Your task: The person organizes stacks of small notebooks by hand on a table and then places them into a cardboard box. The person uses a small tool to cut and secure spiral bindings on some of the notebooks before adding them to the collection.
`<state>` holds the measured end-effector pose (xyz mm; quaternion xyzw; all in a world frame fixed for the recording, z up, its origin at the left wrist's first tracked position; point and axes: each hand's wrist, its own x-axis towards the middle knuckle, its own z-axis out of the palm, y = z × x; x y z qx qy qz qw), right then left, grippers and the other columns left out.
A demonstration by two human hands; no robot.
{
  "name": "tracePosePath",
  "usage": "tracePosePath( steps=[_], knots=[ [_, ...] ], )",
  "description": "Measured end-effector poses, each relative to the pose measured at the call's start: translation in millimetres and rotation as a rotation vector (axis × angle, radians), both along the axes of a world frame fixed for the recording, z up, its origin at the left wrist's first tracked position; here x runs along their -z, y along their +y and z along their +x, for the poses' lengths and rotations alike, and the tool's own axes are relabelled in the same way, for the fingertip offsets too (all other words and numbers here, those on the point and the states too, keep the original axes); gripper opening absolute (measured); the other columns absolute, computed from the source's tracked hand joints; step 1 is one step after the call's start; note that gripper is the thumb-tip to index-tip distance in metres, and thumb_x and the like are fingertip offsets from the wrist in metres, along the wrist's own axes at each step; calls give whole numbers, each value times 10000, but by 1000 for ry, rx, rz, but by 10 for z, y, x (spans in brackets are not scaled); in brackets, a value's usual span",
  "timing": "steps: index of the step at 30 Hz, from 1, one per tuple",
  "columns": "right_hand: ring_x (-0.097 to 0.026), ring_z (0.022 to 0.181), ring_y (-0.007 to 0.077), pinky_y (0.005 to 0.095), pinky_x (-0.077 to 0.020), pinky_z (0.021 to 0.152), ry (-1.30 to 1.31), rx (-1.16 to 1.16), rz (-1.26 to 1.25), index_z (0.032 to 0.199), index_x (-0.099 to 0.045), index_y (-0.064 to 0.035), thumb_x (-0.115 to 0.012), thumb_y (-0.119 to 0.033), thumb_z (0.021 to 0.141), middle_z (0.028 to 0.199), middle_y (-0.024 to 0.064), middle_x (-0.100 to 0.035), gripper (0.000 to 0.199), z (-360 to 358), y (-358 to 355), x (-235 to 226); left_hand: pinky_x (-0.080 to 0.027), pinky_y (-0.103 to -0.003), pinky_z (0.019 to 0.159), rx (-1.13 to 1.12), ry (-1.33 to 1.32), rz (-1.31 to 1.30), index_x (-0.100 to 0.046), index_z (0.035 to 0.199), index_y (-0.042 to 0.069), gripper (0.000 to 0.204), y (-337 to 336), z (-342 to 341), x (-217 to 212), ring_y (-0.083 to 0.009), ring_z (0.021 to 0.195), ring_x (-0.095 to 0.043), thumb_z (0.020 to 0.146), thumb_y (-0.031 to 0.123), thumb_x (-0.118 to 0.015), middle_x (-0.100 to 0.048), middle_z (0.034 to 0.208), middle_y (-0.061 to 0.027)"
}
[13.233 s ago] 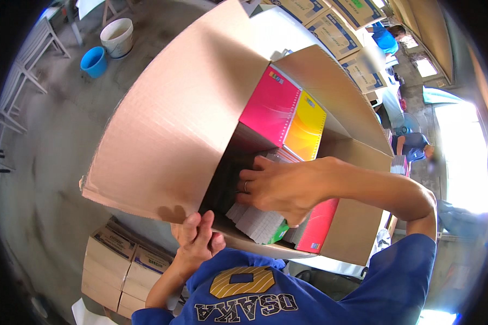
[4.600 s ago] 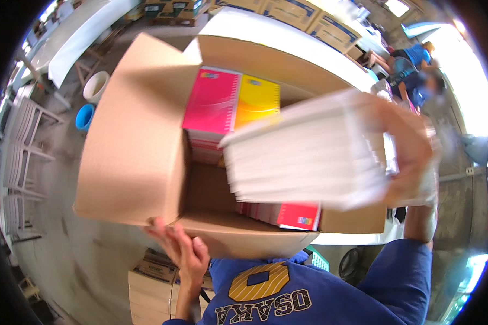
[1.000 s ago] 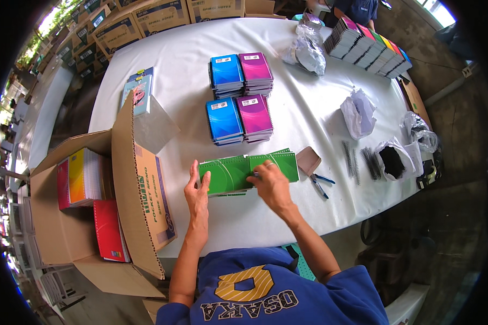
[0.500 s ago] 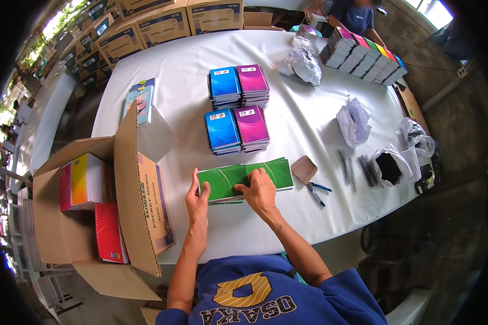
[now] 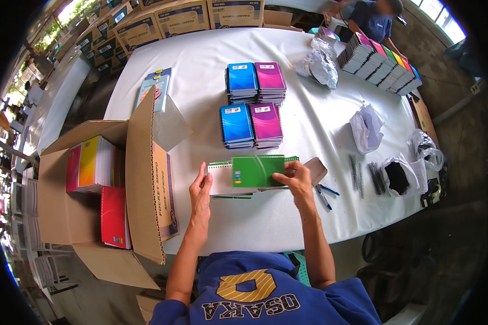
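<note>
A green notebook cover (image 5: pixel 257 172) is pinched at its right end between the thumb and fingers of my right hand (image 5: pixel 298 181). It lies over white sheets (image 5: pixel 220 180) with a row of punched holes along their far edge. More green covers show at the edges of this stack. My left hand (image 5: pixel 200 189) stands against the stack's left end, fingers stretched out and thumb apart. Beyond are two pairs of spiral notebook piles, blue (image 5: pixel 237 123) on the left and magenta (image 5: pixel 266 122) on the right. Right of my right hand are a brownish flat piece (image 5: pixel 315 170) and blue-handled pliers (image 5: pixel 327 190).
An open carton (image 5: pixel 139 189) at left holds red notebooks (image 5: pixel 114 216) and yellow ones (image 5: pixel 92 162). Wire spirals (image 5: pixel 357 174) and plastic bags (image 5: pixel 366 130) lie at right. Notebook stacks (image 5: pixel 382 62) stand far right, near another person (image 5: pixel 371 21). Sealed cartons (image 5: pixel 181 20) line the back.
My right hand has moved right and now holds a green cover shifted off the left part, baring white punched sheets. My left hand has loosened at the stack's left end. The view has shifted slightly.
</note>
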<state>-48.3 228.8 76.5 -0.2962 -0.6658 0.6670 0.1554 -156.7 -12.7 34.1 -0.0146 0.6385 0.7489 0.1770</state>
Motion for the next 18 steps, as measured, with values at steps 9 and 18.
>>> tracePosePath(
  steps=[9,18],
  knots=[
    [-656,733,133,261,-535,698,21,88,-170,977,-585,35,-773,-19,774,839,94,-683,281,312,488,-146,-236,-576,1127,382,1122,-1068,-544,1372,148,570,89,208,-502,-339,1422,-314,851,324,-694,-473,1467,-31],
    [-627,736,101,253,-512,669,114,31,-454,1000,-591,-21,-758,-37,804,840,30,-651,257,403,541,-144,-450,-462,1044,619,1159,-995,-583,1321,177,498,-5,86,-290,-346,1261,-512,842,52,-637,-569,1356,-23]
  ],
)
